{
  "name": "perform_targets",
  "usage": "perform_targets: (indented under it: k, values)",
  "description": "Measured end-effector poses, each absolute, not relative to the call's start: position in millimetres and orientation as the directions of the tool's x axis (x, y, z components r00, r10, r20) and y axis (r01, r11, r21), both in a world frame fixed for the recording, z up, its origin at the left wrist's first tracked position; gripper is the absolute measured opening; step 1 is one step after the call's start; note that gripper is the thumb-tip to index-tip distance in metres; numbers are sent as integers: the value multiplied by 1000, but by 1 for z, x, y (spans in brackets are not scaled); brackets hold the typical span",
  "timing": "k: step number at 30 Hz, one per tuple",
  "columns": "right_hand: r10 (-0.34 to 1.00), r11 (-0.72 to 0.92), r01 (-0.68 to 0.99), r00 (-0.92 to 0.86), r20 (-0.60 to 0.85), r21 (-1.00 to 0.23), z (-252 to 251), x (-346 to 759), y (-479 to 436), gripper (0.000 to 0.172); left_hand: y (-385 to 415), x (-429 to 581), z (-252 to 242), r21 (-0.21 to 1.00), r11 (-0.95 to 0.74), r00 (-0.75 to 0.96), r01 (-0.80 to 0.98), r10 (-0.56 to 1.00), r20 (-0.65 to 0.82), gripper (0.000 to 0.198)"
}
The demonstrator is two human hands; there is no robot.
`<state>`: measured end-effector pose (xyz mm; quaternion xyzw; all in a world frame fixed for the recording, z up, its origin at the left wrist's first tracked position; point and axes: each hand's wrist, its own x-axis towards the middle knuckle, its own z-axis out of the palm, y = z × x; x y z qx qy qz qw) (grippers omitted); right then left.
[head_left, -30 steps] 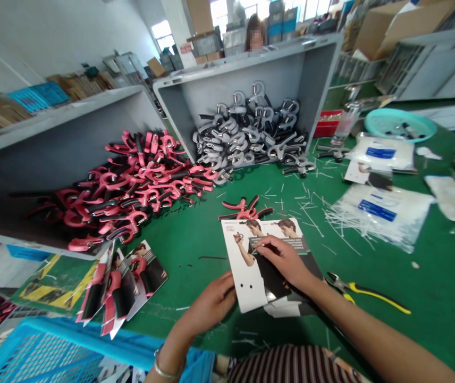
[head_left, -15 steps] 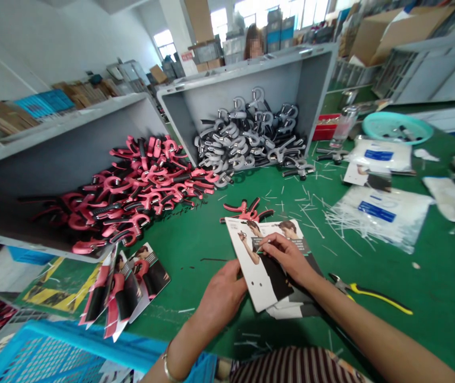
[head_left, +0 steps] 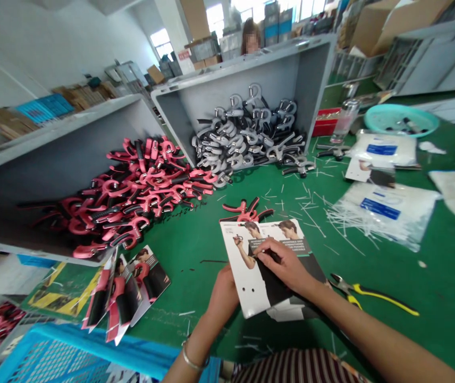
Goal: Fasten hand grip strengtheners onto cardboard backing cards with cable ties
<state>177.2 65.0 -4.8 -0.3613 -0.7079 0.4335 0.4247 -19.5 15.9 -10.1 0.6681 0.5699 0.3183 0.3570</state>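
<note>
A printed backing card (head_left: 247, 276) with pictures of a person lies on a small stack of the same cards on the green table (head_left: 430, 287). My left hand (head_left: 223, 295) grips the card's left edge, thumb on top. My right hand (head_left: 283, 263) rests on the card's middle with fingers pinched around a thin dark item I cannot make out. A single pink hand gripper (head_left: 245, 210) lies just beyond the cards.
A heap of pink hand grippers (head_left: 140, 186) spills from a tipped grey bin; grey ones (head_left: 247, 138) fill another. Yellow-handled cutters (head_left: 375, 298) lie right of my arm. Finished carded grippers (head_left: 124, 290) lean on a blue crate (head_left: 52, 356). Bags of cable ties (head_left: 382, 210) sit at right.
My left hand has slid along the card's left edge and the top card has shifted back to lie squarer on the stack. My right hand stays on it.
</note>
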Motion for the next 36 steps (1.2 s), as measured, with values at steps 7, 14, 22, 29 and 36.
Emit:
perform_targets:
  k: [7,14,22,29,36]
  values:
    - [874,370,188,-403,272,-910,-8,176,64,11,10,-20,-18,907,-40,15,418,999,37,9]
    - [771,538,295,-550,320,-789,12,176,61,11,26,-9,-10,969,84,-261,233,965,-21,22]
    - [804,554,421,-494,330,-718,14,184,65,15,24,-12,24,968,250,-121,-29,960,-252,55]
    - [860,507,398,-291,418,-765,11,210,57,16,30,-6,27,899,423,12,-114,906,-424,79]
    - [978,26,749,120,174,-662,-19,308,121,12,40,10,9,918,371,48,-142,929,-368,66]
